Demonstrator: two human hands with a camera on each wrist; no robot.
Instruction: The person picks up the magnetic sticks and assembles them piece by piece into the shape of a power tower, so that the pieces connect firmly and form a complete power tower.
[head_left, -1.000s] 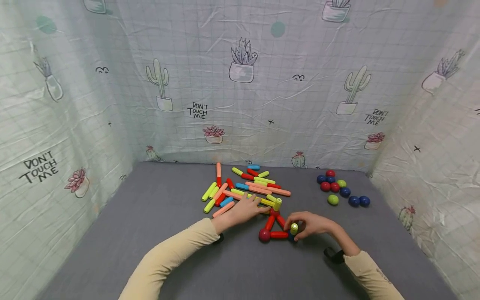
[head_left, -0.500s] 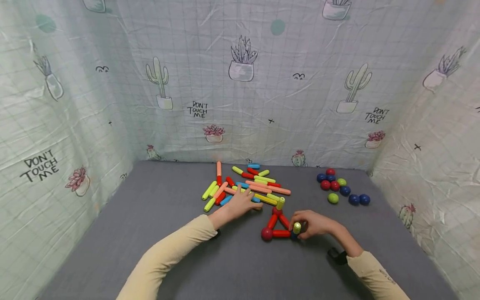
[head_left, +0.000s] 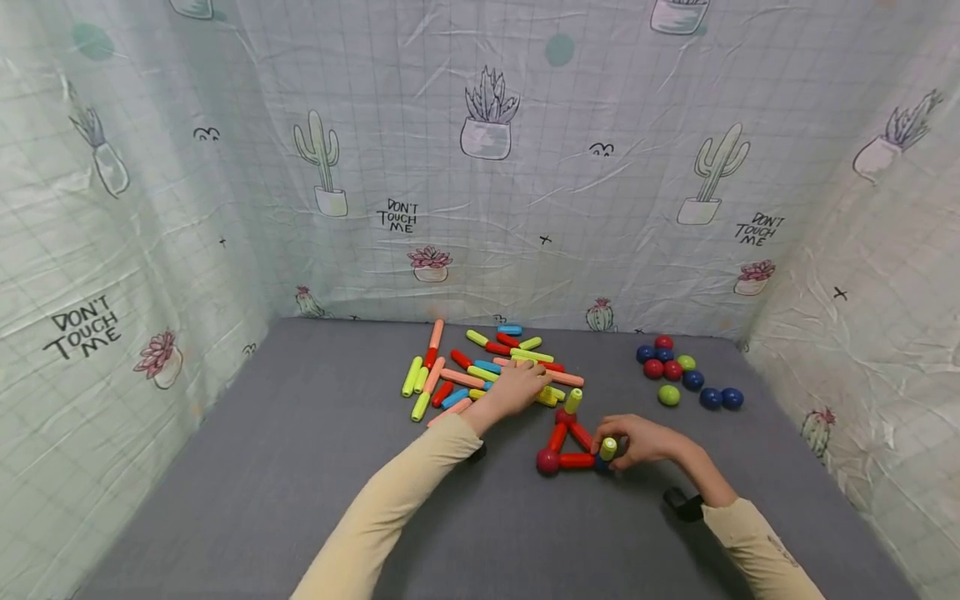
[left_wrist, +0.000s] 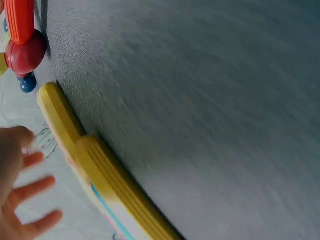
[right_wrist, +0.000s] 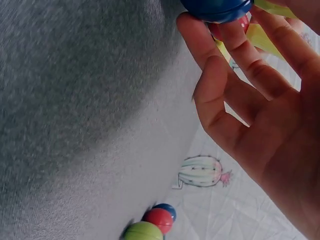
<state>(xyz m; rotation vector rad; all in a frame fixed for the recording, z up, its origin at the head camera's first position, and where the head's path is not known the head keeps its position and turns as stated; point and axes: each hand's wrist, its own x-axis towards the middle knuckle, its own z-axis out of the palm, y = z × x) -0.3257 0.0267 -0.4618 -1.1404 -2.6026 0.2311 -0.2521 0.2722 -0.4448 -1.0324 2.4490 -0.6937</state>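
Observation:
A triangle of red rods (head_left: 577,461) lies on the grey table, with two red balls and one blue ball (right_wrist: 218,9) at its corners. Short yellow-green rods (head_left: 573,402) stand up from the far red ball and the blue ball. My right hand (head_left: 643,442) holds the blue corner ball with its fingertips. Over the pile of coloured rods (head_left: 463,378) reaches my left hand (head_left: 516,388), covering some of them. In the left wrist view its fingers are spread and hold nothing, beside yellow rods (left_wrist: 117,182).
Several loose red, blue and green balls (head_left: 669,395) lie at the back right. More rods, among them an orange one (head_left: 437,334) and a blue one (head_left: 510,330), reach toward the back edge. A cactus-print curtain (head_left: 555,150) encloses the table's back and sides.
My left hand first drew back from near the triangle, then moved right and farther over the rod pile. The triangle shifted slightly right in view, with my right hand staying on its blue ball.

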